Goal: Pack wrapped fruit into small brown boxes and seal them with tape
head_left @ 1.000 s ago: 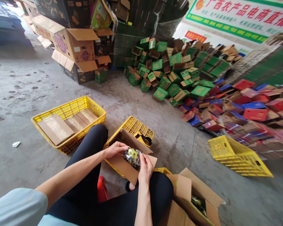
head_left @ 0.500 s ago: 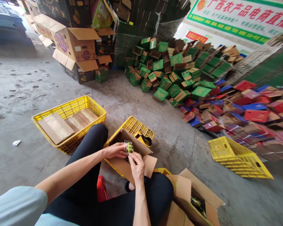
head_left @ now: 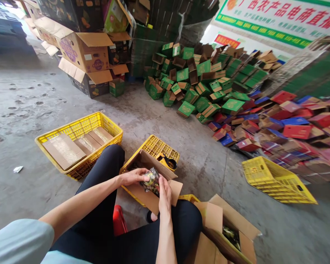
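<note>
A green and yellowish item in clear, crinkled plastic (head_left: 150,179), apparently a wrapped fruit, is held between my two hands above an open cardboard box (head_left: 147,198). My left hand (head_left: 134,176) grips it from the left, thumb on top. On the other side, the fingers of my right hand (head_left: 165,191) are closed against its right edge. The box rests on a yellow plastic crate (head_left: 156,146), its flaps spread. More dark items inside it are partly hidden by my hands. Behind the far flap lies a yellow and black tape dispenser (head_left: 167,161).
At left, a yellow crate (head_left: 78,169) holds taped cartons (head_left: 64,149). Another open carton (head_left: 212,216) with wrapped green items stands by my right knee. An angled yellow crate (head_left: 277,183) is at right. Piled green boxes (head_left: 186,109) and red boxes (head_left: 296,134) lie behind.
The wrapped item has turned and sits lower between my hands, with more crinkled plastic showing. My right hand has shifted from pinching beneath it to its right side.
</note>
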